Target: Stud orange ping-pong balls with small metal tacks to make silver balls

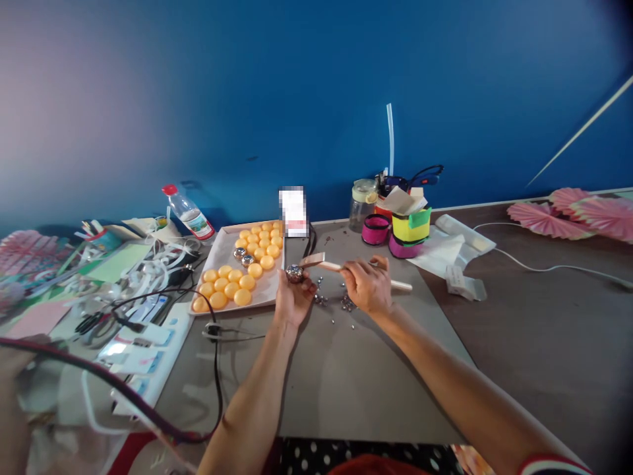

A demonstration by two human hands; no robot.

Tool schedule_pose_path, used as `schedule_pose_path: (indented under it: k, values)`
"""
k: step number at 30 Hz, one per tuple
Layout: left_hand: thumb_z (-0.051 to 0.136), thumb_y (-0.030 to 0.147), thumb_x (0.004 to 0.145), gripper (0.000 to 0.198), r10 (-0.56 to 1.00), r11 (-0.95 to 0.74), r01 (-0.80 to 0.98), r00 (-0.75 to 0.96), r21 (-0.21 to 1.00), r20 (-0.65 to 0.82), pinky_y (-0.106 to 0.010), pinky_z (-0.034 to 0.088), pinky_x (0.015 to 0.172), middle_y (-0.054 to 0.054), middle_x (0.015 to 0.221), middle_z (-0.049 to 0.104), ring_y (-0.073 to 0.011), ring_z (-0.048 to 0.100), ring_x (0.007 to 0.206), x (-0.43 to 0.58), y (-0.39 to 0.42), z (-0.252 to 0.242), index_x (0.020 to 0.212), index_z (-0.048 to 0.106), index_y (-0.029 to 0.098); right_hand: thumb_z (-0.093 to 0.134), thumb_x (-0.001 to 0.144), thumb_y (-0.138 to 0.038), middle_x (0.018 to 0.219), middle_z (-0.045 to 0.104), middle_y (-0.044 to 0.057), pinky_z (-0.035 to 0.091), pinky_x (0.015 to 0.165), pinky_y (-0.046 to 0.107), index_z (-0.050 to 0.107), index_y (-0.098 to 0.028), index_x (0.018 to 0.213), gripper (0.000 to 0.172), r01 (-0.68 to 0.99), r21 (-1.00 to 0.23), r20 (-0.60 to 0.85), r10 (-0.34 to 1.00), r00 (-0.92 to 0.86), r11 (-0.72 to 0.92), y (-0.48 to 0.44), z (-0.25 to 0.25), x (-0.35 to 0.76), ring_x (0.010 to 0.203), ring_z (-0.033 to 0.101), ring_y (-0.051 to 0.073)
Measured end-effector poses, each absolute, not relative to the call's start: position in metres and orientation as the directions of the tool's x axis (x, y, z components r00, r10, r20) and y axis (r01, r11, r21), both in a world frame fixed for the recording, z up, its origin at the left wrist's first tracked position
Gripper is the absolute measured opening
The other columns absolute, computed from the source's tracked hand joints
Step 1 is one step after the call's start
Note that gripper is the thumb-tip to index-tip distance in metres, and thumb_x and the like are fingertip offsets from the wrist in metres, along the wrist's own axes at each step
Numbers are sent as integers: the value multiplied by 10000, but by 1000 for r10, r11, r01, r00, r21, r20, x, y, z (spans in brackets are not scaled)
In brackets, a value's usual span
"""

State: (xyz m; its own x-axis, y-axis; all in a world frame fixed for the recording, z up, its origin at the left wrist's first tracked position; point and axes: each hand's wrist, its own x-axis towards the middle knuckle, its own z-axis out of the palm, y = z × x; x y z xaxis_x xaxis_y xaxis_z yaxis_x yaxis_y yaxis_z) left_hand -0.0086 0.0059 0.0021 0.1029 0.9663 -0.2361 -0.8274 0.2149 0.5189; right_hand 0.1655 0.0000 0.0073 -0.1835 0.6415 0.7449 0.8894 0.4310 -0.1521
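Observation:
My left hand [293,303] is closed around a shiny silver ball [294,273] with a bumpy surface, holding it up in the fingers. My right hand [368,284] grips the pale handle of a flat brush [331,266], whose wide tip reaches over to the ball's right side; whether the two touch I cannot tell. Small silver beads [347,301] lie loose on the grey mat [341,382] beneath my hands. To the left, a shallow tray [264,300] carries many orange rounded pieces [242,297] and two silver-covered ones [247,260].
A bottle with a red cap [195,221] leans behind the tray. Cables and a power strip [143,353] clutter the left side. A glass jar [362,206] and a yellow-and-pink holder [410,227] stand at the back, with white packaging [448,247] and pink paper fans [548,218] farther right.

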Motion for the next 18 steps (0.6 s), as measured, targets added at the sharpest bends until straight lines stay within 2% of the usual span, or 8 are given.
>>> schedule_pose_path:
  k: [5, 10, 14, 18]
  values:
    - [393, 508, 893, 431, 960, 240, -816, 118, 526, -254, -225, 391, 498, -24, 670, 540, -72, 381, 468, -7, 5, 3, 707, 539, 148, 424, 916, -316, 626, 624, 4, 247, 849, 315, 610, -189, 725, 295, 891, -119, 702, 672, -237, 438, 1, 5, 165, 519, 472, 103]
    - [357, 500, 907, 444, 966, 225, -817, 115, 531, -233, -232, 407, 519, -39, 714, 565, -72, 391, 480, -7, 5, 3, 715, 543, 146, 419, 920, -309, 679, 647, 7, 240, 854, 311, 616, -193, 774, 272, 889, -158, 737, 650, -183, 430, 2, 4, 166, 556, 493, 106]
    - [370, 500, 903, 447, 960, 240, -815, 120, 527, -251, -220, 385, 489, -25, 660, 537, -70, 379, 465, -6, 5, 5, 707, 551, 142, 430, 915, -313, 614, 616, -3, 243, 845, 309, 602, -191, 715, 291, 890, -105, 714, 656, -243, 443, 2, 3, 165, 516, 458, 102]
    - [385, 507, 897, 438, 968, 217, -822, 110, 527, -228, -232, 402, 509, -34, 700, 563, -74, 397, 479, -6, 5, 4, 708, 545, 146, 420, 917, -314, 668, 640, 7, 239, 851, 314, 609, -190, 758, 277, 892, -137, 733, 650, -202, 431, 2, 3, 164, 536, 476, 102]
